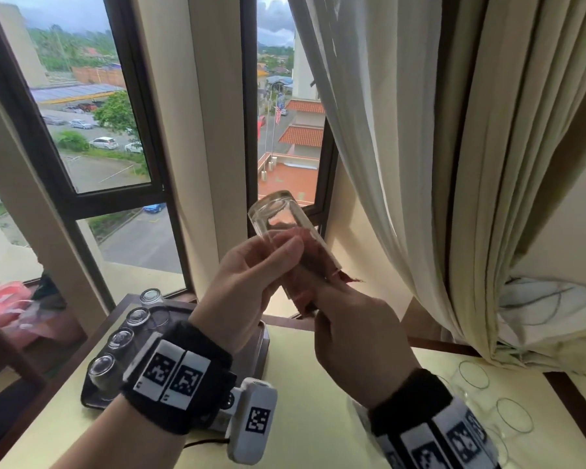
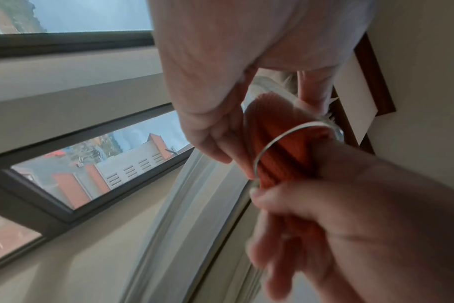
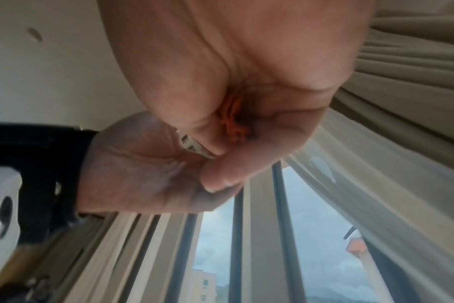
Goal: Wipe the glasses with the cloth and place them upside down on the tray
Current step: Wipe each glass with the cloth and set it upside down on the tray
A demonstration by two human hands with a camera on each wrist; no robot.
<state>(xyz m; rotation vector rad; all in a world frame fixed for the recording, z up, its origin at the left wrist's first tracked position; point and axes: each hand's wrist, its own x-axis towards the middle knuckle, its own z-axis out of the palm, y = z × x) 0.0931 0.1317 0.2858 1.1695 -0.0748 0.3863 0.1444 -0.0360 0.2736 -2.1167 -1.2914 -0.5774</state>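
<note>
In the head view my left hand (image 1: 268,262) grips a clear glass (image 1: 273,214) around its wall, raised in front of the window. It is tilted, base up and to the left. My right hand (image 1: 332,306) pinches an orange-red cloth (image 1: 318,258) that is pushed into the glass's mouth. The left wrist view shows the cloth (image 2: 280,151) bunched inside the glass rim (image 2: 272,141), with the right hand (image 2: 337,205) closed around its tail. In the right wrist view the cloth (image 3: 233,123) peeks out between the curled right fingers. A dark tray (image 1: 263,346) on the table holds several glasses (image 1: 121,338) standing upside down.
Several upright clear glasses (image 1: 474,375) stand on the pale yellow table (image 1: 318,418) at the right. A cream curtain (image 1: 420,164) hangs close on the right. The window frame lies just beyond the raised glass. Pink items (image 1: 4,299) lie at the far left.
</note>
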